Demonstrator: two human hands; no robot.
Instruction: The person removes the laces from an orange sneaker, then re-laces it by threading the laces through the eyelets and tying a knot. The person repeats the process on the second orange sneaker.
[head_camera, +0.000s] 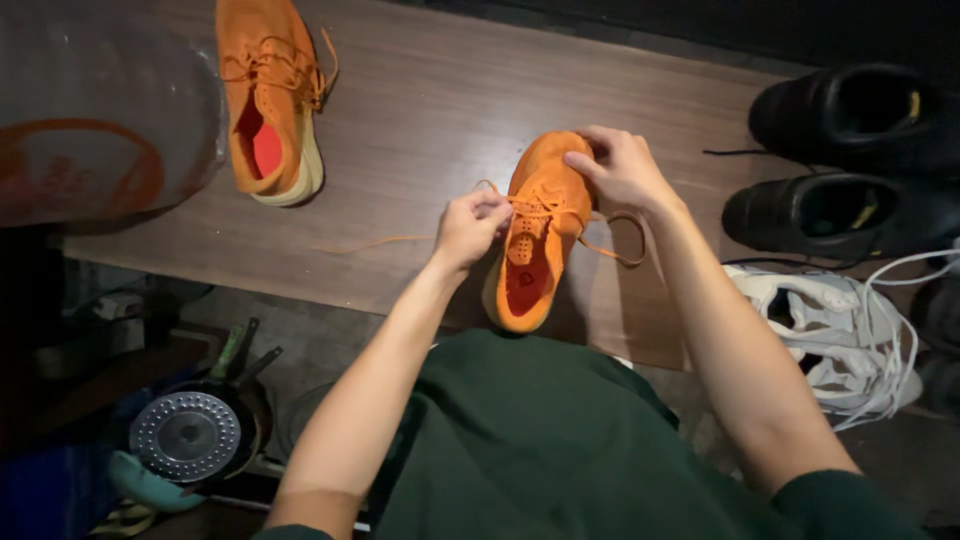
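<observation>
On table centre, orange shoe (533, 235) lies toe away, long axis toward body. Left hand (470, 225) pinched shut on lace (380, 241) at eyelets; right hand (622, 168) grips the toe, lace loop just right.

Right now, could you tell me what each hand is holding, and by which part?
The left hand pinches the orange lace of the orange shoe near the eyelets; the right hand grips the same shoe at its toe end.
</observation>
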